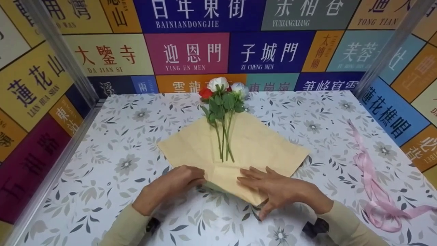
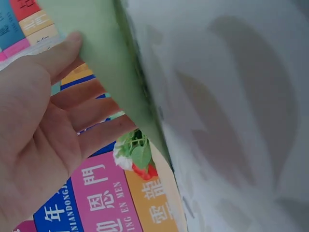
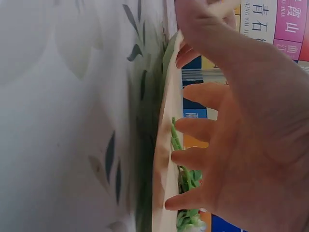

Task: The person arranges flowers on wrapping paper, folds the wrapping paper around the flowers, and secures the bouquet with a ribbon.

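Kraft-coloured wrapping paper [image 1: 266, 140] lies on the table, its front part folded up. Three artificial roses rest on it, stems toward me: a white rose [image 1: 218, 84], a red rose [image 1: 205, 93] and a pale bluish rose [image 1: 241, 91]. At the front left edge, my left hand [image 1: 181, 177] pinches the paper; the left wrist view shows the thumb on its green underside [image 2: 99, 53]. My right hand [image 1: 273, 186] lies over the front right part, fingers spread on the paper and thumb by the front corner. In the right wrist view those fingers [image 3: 193, 128] are nearly straight.
A loose, tangled pink ribbon [image 1: 370, 181] lies on the right side of the table. The tablecloth [image 1: 112, 143] has a grey leaf and flower print. Colourful panels with Chinese lettering [image 1: 191, 53] stand behind and at both sides.
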Tool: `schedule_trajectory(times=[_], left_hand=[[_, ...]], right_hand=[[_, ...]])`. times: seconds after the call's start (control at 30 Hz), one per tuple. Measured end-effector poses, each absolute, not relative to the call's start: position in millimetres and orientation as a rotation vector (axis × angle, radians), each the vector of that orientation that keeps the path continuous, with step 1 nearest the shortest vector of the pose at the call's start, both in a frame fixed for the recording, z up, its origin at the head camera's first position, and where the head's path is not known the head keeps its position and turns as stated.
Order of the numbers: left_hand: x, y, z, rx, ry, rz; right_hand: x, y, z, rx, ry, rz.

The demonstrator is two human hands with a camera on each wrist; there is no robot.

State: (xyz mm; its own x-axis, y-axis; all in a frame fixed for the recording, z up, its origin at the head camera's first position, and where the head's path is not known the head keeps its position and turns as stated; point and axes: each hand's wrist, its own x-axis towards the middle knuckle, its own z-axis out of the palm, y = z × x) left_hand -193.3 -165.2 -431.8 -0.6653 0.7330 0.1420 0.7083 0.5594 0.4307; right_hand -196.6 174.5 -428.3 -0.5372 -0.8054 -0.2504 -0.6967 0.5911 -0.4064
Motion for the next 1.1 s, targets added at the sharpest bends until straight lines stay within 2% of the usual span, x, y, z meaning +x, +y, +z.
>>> schedule_trajectory(times=[0.27, 0.5, 0.8, 1.0, 1.1], left_hand=[[-195, -163, -421, 0.969, 3.071, 0.789], [-207, -147, -413, 0.813, 3.336, 0.772], [-214, -115, -412, 0.281, 3.518, 0.658], [-214, -90, -418, 0.328, 3.590, 0.663], [-216, -89, -422, 0.273, 3.648, 0.609]], right_hand=[[-205, 177, -418, -1.271, 2.845, -0.565], [-216, 164, -413, -0.998, 3.198, -0.857], [-235, 141, -420, -0.993, 3.473, -0.807], [-239, 127, -421, -0.892, 3.506, -0.933], [-242, 118, -421, -0.872, 3.510, -0.938]])
